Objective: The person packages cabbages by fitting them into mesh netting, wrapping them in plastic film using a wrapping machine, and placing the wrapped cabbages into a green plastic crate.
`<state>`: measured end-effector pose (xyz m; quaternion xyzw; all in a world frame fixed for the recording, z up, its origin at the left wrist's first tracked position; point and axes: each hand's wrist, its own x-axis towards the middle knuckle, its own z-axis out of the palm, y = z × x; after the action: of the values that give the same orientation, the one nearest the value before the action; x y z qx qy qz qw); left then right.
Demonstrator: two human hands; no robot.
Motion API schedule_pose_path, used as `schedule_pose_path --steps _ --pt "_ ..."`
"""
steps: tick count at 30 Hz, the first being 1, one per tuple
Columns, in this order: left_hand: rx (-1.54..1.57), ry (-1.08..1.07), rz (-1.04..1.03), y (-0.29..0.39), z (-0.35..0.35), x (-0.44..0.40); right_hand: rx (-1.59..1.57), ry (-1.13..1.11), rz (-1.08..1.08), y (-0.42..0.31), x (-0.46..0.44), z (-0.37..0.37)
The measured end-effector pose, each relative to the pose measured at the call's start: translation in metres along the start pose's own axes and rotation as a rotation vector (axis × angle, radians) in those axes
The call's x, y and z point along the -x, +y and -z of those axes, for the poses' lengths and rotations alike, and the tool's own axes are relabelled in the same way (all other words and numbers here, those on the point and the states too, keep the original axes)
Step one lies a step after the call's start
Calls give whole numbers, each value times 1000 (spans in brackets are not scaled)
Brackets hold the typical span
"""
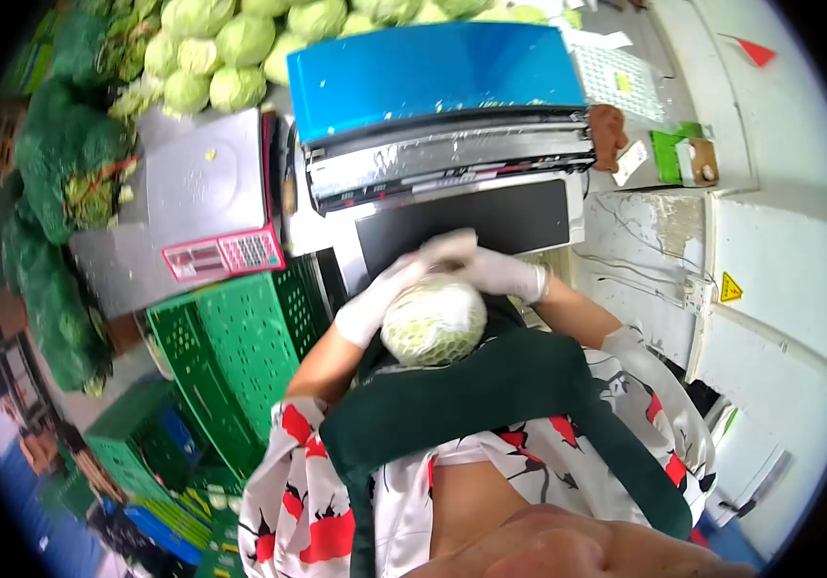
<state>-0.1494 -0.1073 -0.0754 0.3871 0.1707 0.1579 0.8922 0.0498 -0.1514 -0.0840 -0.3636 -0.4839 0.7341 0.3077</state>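
Observation:
A pale green cabbage in a white foam net sits close against my dark green apron. My left hand, in a white glove, is closed at the cabbage's far left side, by the gathered end of the foam net. My right hand, also gloved in white, is closed on the same end from the right. Motion blurs the fingertips and part of the net end. Just beyond my hands lies the dark plate of a wrapping machine with a blue cover.
Left of the machine stands a scale with a pink-edged keypad. A green crate is below it. Several bare cabbages are piled at the back, and green net sacks line the far left. A white wall bounds the right.

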Motion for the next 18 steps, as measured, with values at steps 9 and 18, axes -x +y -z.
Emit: schedule_pose_path --steps 9,18 --pt "-121 1180 -379 -10 67 117 126 1068 121 -75 53 180" --pt "554 1541 -309 -125 158 301 1048 1417 -293 -53 3 444"
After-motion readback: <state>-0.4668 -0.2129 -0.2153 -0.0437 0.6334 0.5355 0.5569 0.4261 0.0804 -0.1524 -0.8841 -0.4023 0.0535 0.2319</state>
